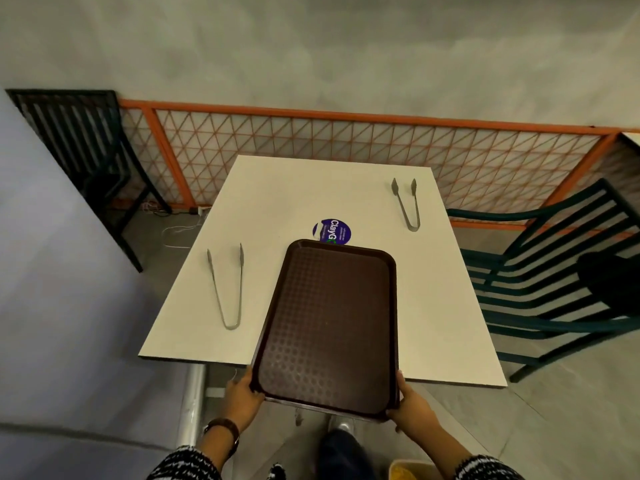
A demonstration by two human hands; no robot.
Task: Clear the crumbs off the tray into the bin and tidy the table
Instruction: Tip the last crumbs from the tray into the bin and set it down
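Observation:
I hold a dark brown textured tray (329, 323) by its two near corners. My left hand (242, 398) grips the near left corner and my right hand (414, 408) grips the near right corner. The tray's near end sticks out past the front edge of the white table (433, 306), while its far end reaches over the table's middle. No crumbs show on its surface. A yellow bin (412, 471) peeks in at the bottom edge, below my right arm.
Two metal tongs lie on the table, one at the left (227, 289) and one at the far right (407, 204). A purple round sticker (332, 231) sits beyond the tray. A green chair (554, 278) stands right, a dark chair (93, 168) far left, an orange lattice fence (346, 150) behind.

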